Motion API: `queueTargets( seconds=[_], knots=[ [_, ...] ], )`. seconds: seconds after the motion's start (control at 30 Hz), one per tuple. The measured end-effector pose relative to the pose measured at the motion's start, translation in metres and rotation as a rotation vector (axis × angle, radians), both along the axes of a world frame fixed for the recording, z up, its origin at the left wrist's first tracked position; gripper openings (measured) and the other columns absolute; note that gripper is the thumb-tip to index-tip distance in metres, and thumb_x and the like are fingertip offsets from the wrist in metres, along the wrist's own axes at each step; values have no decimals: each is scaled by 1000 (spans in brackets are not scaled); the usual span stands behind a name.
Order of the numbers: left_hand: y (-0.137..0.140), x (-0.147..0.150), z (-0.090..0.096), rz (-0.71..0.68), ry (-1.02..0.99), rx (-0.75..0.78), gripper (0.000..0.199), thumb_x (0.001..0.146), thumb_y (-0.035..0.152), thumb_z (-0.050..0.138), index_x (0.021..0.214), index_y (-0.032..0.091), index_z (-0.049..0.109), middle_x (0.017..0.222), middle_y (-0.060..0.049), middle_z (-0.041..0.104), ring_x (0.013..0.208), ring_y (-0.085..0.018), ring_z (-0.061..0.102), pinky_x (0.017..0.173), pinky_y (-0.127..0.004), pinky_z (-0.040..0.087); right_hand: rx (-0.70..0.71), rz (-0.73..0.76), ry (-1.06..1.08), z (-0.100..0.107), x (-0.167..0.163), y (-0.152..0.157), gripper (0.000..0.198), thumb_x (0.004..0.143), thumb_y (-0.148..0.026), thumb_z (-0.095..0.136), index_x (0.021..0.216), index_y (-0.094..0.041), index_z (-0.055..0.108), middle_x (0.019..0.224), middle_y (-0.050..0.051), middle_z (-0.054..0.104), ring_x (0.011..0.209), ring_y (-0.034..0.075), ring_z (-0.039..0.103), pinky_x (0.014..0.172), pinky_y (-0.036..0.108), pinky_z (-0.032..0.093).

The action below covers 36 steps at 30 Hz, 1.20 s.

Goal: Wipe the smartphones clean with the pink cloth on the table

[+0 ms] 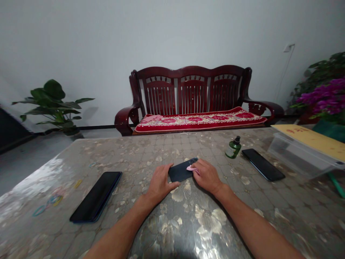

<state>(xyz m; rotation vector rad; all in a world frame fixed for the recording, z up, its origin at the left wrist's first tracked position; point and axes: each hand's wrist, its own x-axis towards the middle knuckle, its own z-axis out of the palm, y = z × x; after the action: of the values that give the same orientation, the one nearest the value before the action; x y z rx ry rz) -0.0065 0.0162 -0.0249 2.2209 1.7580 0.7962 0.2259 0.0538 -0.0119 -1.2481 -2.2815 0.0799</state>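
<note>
A dark blue phone (179,172) lies with its camera side up on the patterned table cover, between my two hands. My left hand (159,181) grips its left end, with the thumb along the near edge and the fingers at the far edge. A small pink cloth (193,169) is pinched in my right hand (206,175), which presses it on the phone's back near the camera lenses. Part of the phone's right end is hidden by that hand.
Stacked phones (97,196) lie at the left, near coloured bands (54,199). On the right are a green spray bottle (233,147), another phone (262,164) and a clear plastic box (293,154) with a yellow board (309,140) on top. Behind the table (134,151) stands a wooden bench (192,90).
</note>
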Motion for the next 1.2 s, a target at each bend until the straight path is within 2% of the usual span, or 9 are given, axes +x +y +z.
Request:
queueTargets(
  seconds=[0.13, 0.33, 0.4, 0.47, 0.67, 0.93, 1.0, 1.13, 1.2],
  knots=[
    [0, -1, 0, -2, 7, 0, 75, 66, 36, 84, 132, 16, 54, 123, -14, 65, 115, -33, 58, 101, -47, 46, -17, 34, -7, 0, -6, -4, 19, 84, -12, 53, 92, -22, 68, 91, 4, 65, 86, 18, 59, 76, 27, 40],
    [0, -1, -1, 8, 14, 10, 73, 68, 37, 82, 132, 17, 54, 122, -13, 65, 114, -33, 58, 100, -47, 46, 13, -233, -59, 1, 13, 11, 19, 84, -12, 53, 87, -22, 69, 89, 5, 65, 86, 19, 59, 73, 28, 39],
    [0, -1, -2, 12, 12, 10, 73, 67, 37, 83, 132, 18, 55, 122, -13, 65, 114, -33, 58, 100, -47, 46, 32, -269, -67, 0, 17, 14, 20, 85, -13, 52, 88, -22, 69, 89, 6, 65, 85, 20, 59, 73, 29, 40],
    [0, -1, -3, 6, 9, 20, 72, 67, 37, 82, 131, 18, 55, 121, -13, 65, 114, -33, 58, 99, -47, 46, 45, -230, -59, -2, 16, 12, 21, 86, -13, 52, 90, -22, 70, 89, 6, 65, 87, 21, 59, 75, 29, 40],
    [0, -2, -5, -3, 3, 48, 71, 67, 38, 82, 130, 19, 55, 120, -12, 66, 111, -32, 59, 99, -47, 46, 39, 49, -24, -2, 0, 0, 22, 86, -12, 52, 95, -23, 69, 92, 4, 66, 87, 18, 59, 79, 28, 41],
    [-1, 0, -1, 17, 34, 13, 67, 70, 35, 81, 130, 18, 56, 120, -12, 66, 112, -32, 58, 99, -47, 46, 23, -209, -67, 2, 12, 11, 20, 86, -12, 52, 91, -20, 70, 90, 6, 65, 90, 21, 60, 80, 29, 41],
    [-1, -1, -1, 17, 28, 12, 65, 71, 35, 79, 130, 19, 56, 120, -12, 66, 112, -31, 58, 99, -47, 46, 12, -160, -46, 3, 12, 9, 21, 86, -12, 52, 92, -21, 70, 90, 6, 66, 90, 20, 61, 80, 28, 42],
    [-2, -3, 0, 19, 21, 6, 63, 72, 32, 77, 130, 20, 55, 124, -11, 65, 116, -32, 58, 102, -47, 46, -64, 56, 38, 3, 8, 3, 24, 82, -11, 54, 92, -23, 72, 89, 2, 68, 84, 16, 62, 76, 25, 43],
    [-2, -4, 1, 17, 27, 0, 61, 73, 31, 76, 129, 21, 56, 124, -11, 66, 116, -32, 58, 102, -48, 46, -102, 83, 108, 1, 6, 3, 22, 80, -12, 56, 88, -24, 73, 86, 1, 68, 80, 15, 63, 74, 24, 43]
  ],
)
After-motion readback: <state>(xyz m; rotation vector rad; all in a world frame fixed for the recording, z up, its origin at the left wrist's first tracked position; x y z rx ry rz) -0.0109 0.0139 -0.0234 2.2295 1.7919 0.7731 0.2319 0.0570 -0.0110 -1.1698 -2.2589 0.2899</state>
